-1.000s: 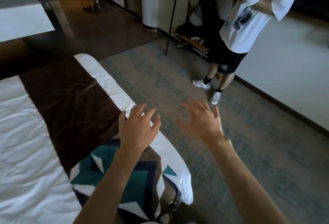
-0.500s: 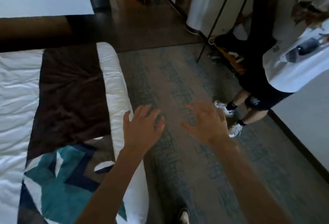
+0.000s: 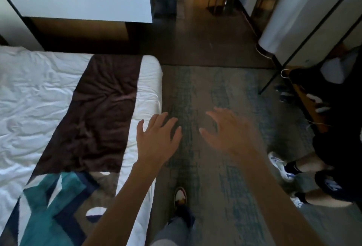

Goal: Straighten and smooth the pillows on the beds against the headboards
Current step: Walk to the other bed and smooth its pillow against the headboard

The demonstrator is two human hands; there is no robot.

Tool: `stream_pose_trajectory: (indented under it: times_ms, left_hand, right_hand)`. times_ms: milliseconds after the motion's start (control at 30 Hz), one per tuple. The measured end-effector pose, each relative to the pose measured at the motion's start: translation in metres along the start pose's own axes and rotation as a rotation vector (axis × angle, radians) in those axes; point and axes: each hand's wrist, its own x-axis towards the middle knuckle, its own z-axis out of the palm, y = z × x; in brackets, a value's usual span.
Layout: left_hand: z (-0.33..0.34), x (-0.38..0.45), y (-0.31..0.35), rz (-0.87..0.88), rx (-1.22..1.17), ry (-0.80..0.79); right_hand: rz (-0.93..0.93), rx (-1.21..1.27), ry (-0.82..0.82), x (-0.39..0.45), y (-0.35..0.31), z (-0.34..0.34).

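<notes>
Two bare hands hang open above the bed edge and the carpet, holding nothing.

Toward 9 o'clock lies the bed (image 3: 39, 93), its white cover creased, with a dark brown runner (image 3: 98, 112) across it and a teal, navy and white patterned cloth (image 3: 51, 204) at 7 o'clock. No pillow or headboard shows in this view, so I cannot tell where they are. The left hand (image 3: 156, 140) hovers over the bed's right edge, fingers (image 3: 164, 120) spread and empty. The right hand (image 3: 231, 134), blurred, hangs over the grey-blue carpet (image 3: 231, 196), its fingers also spread apart and empty. At 6 o'clock the person's own shoe (image 3: 180, 196) stands on the carpet. At 3 to 4 o'clock stand another person's legs (image 3: 305, 167) in white trainers.
</notes>
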Motion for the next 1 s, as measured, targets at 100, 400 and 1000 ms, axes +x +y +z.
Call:
stream_pose_trajectory:
  times_ms: [100,400,1000]
  left_hand:
    - [0.029,0.061,-0.006,-0.029,0.018,-0.004]
    - [0.104,0.251,-0.033,-0.086,0.049,-0.028]
    - [0.289,0.654,-0.101,-0.368,0.133,-0.066]
  right_hand:
    - [-0.001,0.003,-0.033,0.079,0.010,-0.002]
    - [-0.061,0.043,-0.038,0.303,0.024,-0.022]
    - [-0.358,-0.062,-0.189,0.808,0.040,-0.066]
